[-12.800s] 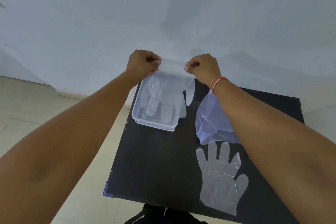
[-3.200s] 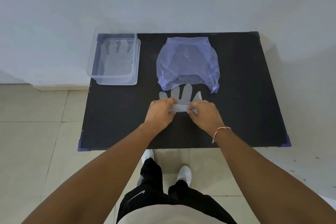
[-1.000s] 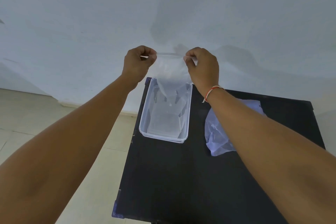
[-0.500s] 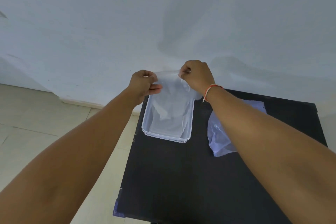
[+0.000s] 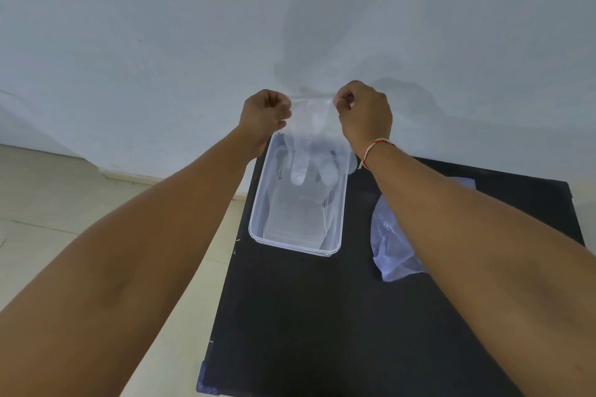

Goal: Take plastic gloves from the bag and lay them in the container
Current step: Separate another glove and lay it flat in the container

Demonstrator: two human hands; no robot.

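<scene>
A thin clear plastic glove (image 5: 311, 135) hangs by its cuff between my two hands, fingers pointing down into the container. My left hand (image 5: 265, 113) pinches the cuff's left corner and my right hand (image 5: 364, 113) pinches the right corner, both fists closed. Below them a clear rectangular plastic container (image 5: 290, 243) stands at the far left of the black table (image 5: 306, 316), with at least one flat clear glove lying inside. The pale bluish plastic bag (image 5: 392, 245) lies crumpled on the table to the right of the container, partly hidden by my right forearm.
A plain white wall (image 5: 161, 42) rises directly behind the table's far edge. Beige tiled floor (image 5: 48, 203) lies to the left of the table. The table's left edge runs close beside the container.
Over the last second my hands lowered the glove toward the container, then lifted it a little again, holding it by the cuff. Earlier, the glove lying by the bag was picked up.
</scene>
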